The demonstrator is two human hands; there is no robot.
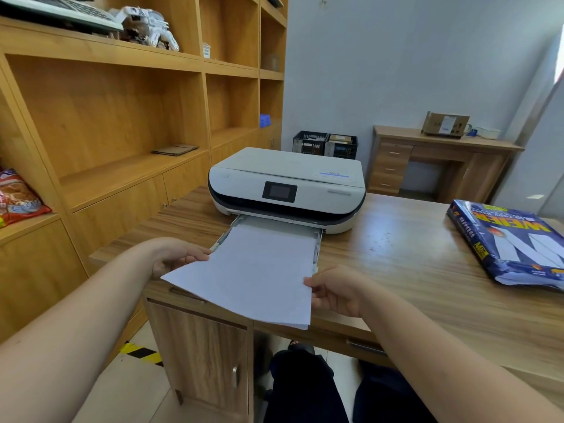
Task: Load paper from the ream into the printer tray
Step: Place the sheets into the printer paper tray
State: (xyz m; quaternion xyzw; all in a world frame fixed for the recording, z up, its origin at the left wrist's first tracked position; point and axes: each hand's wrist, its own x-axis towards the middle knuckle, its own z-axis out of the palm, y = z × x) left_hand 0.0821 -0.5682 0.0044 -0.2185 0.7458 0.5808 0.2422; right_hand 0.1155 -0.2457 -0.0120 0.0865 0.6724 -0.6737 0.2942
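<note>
A white printer (pixel 287 184) stands on the wooden desk (pixel 396 254), its paper tray (pixel 319 242) pulled out toward me. I hold a thin stack of white paper (pixel 253 270) with its far end lying in the tray and its near end sticking out past the desk edge. My left hand (pixel 175 256) grips the stack's left edge. My right hand (pixel 334 290) pinches its right edge near the tray's front corner. The blue-wrapped ream (pixel 512 242) lies on the desk at the far right, its near end torn open.
Wooden shelving (pixel 122 117) runs along the left wall, close to the desk's left end. Two black crates (pixel 325 145) sit behind the printer. A second desk (pixel 439 160) with a cardboard box (pixel 445 125) stands at the back right. My legs (pixel 305 389) are under the desk.
</note>
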